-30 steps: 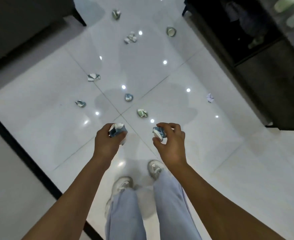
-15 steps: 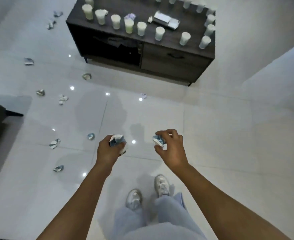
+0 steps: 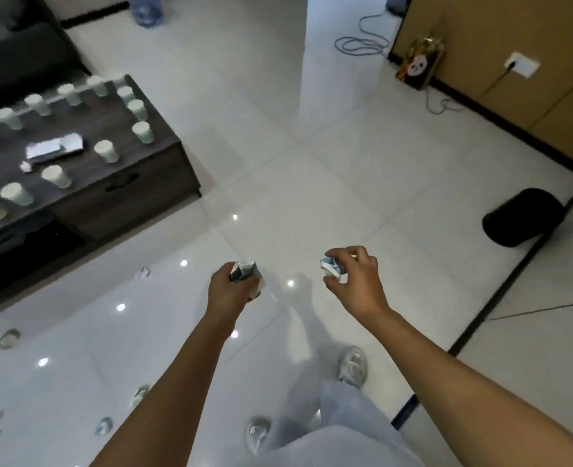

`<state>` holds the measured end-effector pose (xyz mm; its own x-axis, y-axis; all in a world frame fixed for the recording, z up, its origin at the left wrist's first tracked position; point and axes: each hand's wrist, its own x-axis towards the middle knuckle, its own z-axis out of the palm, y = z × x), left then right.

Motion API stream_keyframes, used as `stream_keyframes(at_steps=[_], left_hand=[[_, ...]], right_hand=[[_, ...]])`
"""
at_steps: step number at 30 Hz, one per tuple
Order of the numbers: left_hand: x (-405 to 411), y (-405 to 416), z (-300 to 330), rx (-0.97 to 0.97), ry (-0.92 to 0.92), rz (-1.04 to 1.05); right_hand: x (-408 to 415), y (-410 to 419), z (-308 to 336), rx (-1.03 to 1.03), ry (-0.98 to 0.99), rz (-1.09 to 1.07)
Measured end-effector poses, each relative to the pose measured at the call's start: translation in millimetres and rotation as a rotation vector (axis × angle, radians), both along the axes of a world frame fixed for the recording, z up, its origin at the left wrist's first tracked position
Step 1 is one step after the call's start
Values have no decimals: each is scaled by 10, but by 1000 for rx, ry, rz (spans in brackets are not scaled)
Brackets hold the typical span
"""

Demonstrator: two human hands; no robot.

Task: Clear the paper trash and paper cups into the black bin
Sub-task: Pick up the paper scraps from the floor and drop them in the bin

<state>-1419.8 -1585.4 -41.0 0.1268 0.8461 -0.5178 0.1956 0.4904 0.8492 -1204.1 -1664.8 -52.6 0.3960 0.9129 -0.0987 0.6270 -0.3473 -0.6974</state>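
Two hands are in view, the left hand (image 3: 228,291) and the right hand (image 3: 359,281), and each grips one crumpled paper: one in the left (image 3: 244,269), one in the right (image 3: 331,266). One black bin (image 3: 522,217) stands on the floor near the wall. On the dark desk (image 3: 116,183) I count about thirteen paper cups (image 3: 105,151), though blur at the left edge makes the total uncertain, plus one flat silver packet (image 3: 54,147) and one small paper ball (image 3: 25,166). On the floor lie about six scraps of paper trash (image 3: 143,272), some too blurred to separate. Two shoes (image 3: 354,365) show. One coiled cable (image 3: 359,44) lies by the wall.
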Motion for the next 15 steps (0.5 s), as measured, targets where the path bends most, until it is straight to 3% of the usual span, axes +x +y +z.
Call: stream_keyframes(at_steps=[15], left_hand=[[4246, 335, 88, -8, -13, -466]], right_hand=[[3497, -381, -112, -33, 56, -473]])
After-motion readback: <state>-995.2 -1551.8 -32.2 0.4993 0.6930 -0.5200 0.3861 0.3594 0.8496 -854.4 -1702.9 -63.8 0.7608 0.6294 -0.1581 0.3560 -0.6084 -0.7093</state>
